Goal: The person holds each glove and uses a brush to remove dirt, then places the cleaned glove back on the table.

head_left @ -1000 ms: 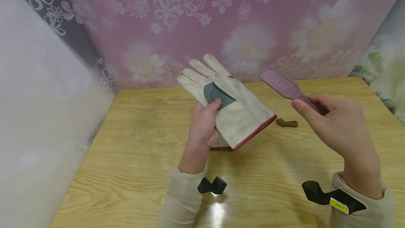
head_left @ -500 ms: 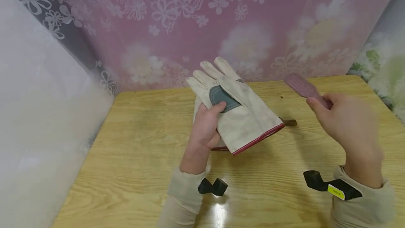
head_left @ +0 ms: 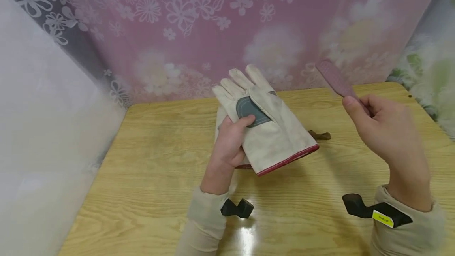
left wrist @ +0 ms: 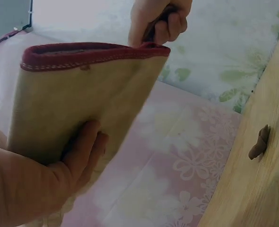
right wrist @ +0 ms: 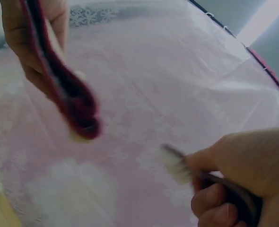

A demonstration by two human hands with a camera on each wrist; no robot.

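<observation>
My left hand grips a cream work glove with a grey palm patch and red-bound cuff, its thumb pressing on the patch. The glove is raised and tilted, fingers pointing up and left, cuff toward the lower right. A second cream glove shows only in part behind it. To the right, my right hand holds a purple brush by its handle, raised and apart from the glove. Pale bristles show blurred on the brush in the right wrist view. In the left wrist view, the glove's cuff gapes a little.
A small brown twisted thing lies on the wooden table, partly hidden by the cuff. A pink flowered curtain hangs behind the table, with a pale sheet at the left. Black camera mounts sit at both wrists.
The brush has moved right, away from the glove, and its head now stands higher. The held glove has shifted slightly right and down, its cuff covering part of the brown thing.
</observation>
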